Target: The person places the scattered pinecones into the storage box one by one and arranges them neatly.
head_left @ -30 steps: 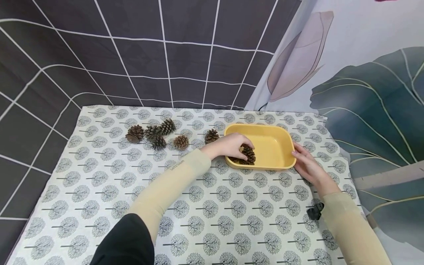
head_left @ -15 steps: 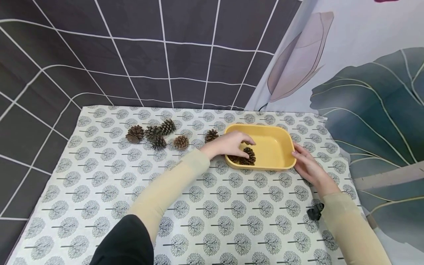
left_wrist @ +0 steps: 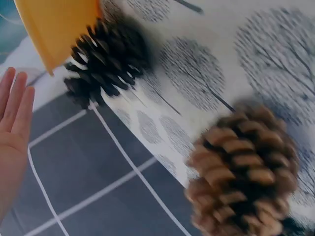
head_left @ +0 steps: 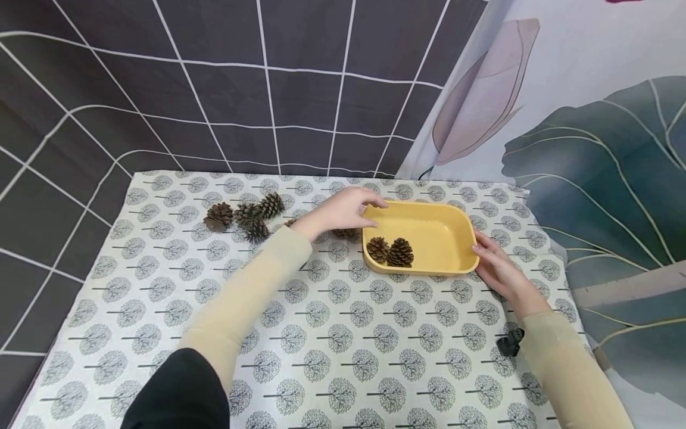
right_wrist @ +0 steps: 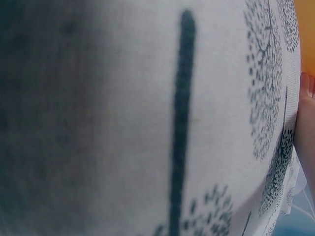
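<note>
My left hand [head_left: 351, 207] is by the left end of a yellow plastic tub [head_left: 436, 238], fingers and thumb apart with nothing between them. Under that hand a pine cone [head_left: 347, 234] lies on the cloth, partly hidden. In the left wrist view it is the dark pine cone [left_wrist: 108, 59] beside the tub, away from the straight fingers [left_wrist: 22, 110]. Two pine cones, one at the left [head_left: 377, 250] and a larger one [head_left: 400, 253], lie inside the tub's near left corner. My right hand [head_left: 498, 265] rests with its fingers against the tub's right end.
Several pine cones [head_left: 256, 231] lie in a group at the left back of the cloth-covered table [head_left: 332, 381]. A browner pine cone [left_wrist: 246, 172] lies close under the left wrist. Dark gridded cloth [head_left: 305, 95] hangs behind the table. A small black device [head_left: 511, 342] sits at the right wrist.
My left hand has let go of the larger pine cone in the tub, then moved left and back, out over the pine cone beside it. The right hand has stayed at the tub.
</note>
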The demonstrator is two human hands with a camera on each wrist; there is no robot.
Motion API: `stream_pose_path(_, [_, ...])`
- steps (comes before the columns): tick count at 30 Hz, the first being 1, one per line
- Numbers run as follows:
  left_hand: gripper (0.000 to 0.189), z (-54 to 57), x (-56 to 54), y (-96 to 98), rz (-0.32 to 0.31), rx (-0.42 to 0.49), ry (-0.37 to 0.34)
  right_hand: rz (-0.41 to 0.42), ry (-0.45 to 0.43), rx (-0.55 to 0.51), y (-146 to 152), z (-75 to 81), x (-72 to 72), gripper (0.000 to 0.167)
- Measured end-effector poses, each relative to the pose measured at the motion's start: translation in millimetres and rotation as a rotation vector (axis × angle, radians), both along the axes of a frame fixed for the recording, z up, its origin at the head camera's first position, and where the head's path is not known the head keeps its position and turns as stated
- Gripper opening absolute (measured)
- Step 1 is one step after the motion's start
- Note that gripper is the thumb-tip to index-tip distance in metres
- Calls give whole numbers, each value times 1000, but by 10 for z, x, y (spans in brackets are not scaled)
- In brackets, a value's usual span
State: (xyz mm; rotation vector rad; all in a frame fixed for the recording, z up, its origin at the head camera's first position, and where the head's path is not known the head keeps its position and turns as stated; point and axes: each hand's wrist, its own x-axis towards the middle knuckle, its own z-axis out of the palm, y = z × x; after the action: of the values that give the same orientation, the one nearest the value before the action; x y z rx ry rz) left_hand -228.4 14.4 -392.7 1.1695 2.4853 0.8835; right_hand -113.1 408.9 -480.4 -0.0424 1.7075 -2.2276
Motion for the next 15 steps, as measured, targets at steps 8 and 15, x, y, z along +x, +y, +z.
stream_pose_path(8, [50, -80, -99, -248, 44, 10, -40, 0, -2, -5, 2, -4, -4, 42])
stream_pose_path(15, [51, -183, -143, -390, 81, -18, -50, 1, -5, -8, 4, -4, -2, 40])
